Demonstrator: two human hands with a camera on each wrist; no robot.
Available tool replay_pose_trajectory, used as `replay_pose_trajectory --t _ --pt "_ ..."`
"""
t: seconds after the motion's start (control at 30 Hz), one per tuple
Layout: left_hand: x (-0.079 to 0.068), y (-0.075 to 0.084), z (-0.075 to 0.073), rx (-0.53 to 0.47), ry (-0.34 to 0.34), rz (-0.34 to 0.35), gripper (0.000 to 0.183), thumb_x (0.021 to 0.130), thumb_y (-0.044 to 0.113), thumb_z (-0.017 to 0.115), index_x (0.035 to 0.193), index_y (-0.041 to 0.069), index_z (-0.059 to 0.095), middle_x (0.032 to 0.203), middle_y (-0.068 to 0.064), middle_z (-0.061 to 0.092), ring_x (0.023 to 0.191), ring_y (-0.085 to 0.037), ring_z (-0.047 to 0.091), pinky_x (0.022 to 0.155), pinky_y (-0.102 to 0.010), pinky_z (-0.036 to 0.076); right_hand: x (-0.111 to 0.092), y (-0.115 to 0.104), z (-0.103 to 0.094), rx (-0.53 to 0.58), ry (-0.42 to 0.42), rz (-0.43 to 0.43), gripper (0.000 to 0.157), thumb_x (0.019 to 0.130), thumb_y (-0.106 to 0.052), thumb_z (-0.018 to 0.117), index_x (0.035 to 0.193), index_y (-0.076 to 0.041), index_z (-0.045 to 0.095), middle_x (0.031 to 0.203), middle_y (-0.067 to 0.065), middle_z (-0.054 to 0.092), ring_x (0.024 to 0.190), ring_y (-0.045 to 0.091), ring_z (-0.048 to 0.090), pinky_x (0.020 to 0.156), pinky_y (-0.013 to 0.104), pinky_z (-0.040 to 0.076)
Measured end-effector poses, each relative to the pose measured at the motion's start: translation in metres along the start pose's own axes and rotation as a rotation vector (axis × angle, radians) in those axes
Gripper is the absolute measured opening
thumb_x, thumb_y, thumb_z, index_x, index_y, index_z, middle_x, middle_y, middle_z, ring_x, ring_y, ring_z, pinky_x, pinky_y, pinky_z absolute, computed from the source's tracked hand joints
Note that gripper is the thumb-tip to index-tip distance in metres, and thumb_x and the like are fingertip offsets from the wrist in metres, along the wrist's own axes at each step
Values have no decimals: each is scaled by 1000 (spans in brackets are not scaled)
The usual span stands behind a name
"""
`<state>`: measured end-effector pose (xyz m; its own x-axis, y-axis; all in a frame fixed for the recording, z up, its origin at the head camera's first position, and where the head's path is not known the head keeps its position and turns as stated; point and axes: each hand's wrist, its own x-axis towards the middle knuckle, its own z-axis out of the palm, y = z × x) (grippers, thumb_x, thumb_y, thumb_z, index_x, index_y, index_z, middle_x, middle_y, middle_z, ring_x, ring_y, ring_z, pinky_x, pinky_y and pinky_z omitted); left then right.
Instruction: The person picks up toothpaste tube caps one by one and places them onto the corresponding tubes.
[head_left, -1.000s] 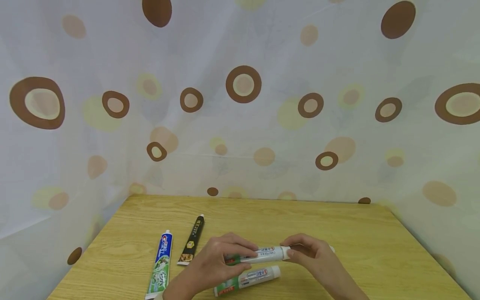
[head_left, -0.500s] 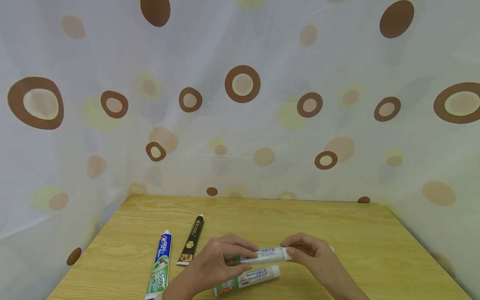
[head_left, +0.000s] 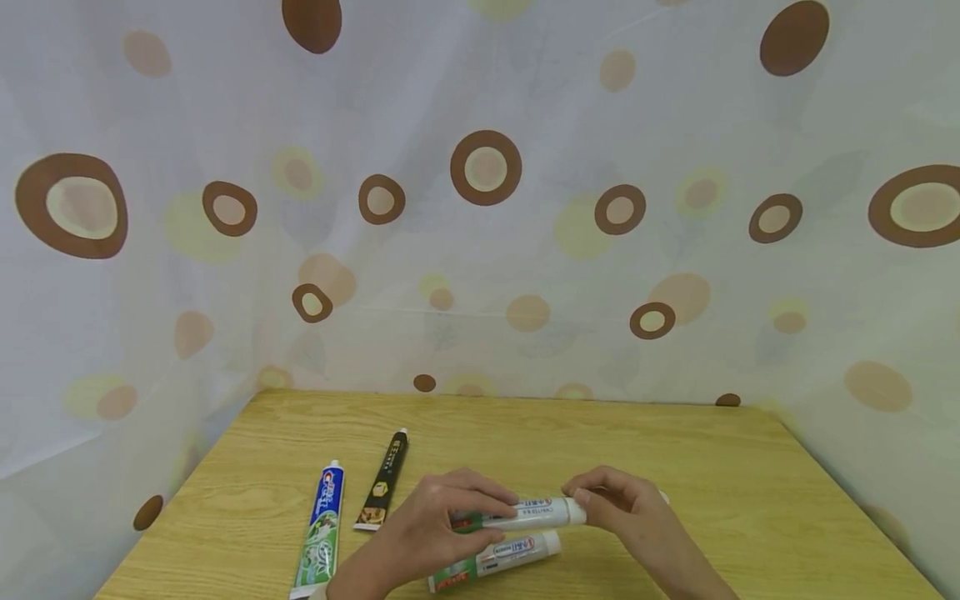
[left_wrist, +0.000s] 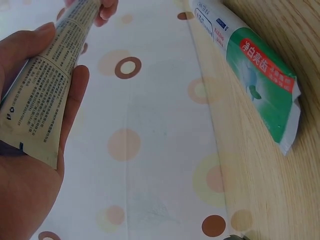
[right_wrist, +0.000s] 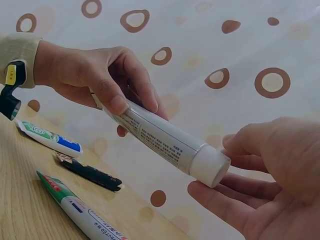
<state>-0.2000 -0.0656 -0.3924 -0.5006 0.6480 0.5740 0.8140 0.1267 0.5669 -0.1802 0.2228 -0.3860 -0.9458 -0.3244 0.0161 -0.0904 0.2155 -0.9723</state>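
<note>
The head view looks forward and down across the counter (head_left: 735,467) from farther back; both wrist views look from close in, tilted, and all three share the held tube (right_wrist: 160,134).

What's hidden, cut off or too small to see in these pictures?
Head view: the tail of the held tube, behind the left hand.
Head view: whatever the white tip belongs to, behind the right hand.
Head view: small print on the black tube, too small.
Left wrist view: a dark thing, cut off by the bottom edge.
</note>
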Motion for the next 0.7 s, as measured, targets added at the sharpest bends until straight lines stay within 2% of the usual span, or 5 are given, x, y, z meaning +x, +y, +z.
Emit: replay_pose_trajectory --t 0.27,0.7 --pt "0 -2 0 18 16 31 21 89 11 74 110 10 76 116 -6 72 102 -13 69 71 -15 57 -2 0 -1 -39 -38 -48 35 99 -25 62 122 1 59 127 9 61 110 12 64 93 25 54" --pt "1 -1 0 12 5 3 21 90 13 73 111 11 76 118 -4 71 105 -14 68 75 -15 57 -2 -1 -1 1 -40 -4 38 101 -30 57 124 0 59 125 11 61 109 15 66 93 29 55"
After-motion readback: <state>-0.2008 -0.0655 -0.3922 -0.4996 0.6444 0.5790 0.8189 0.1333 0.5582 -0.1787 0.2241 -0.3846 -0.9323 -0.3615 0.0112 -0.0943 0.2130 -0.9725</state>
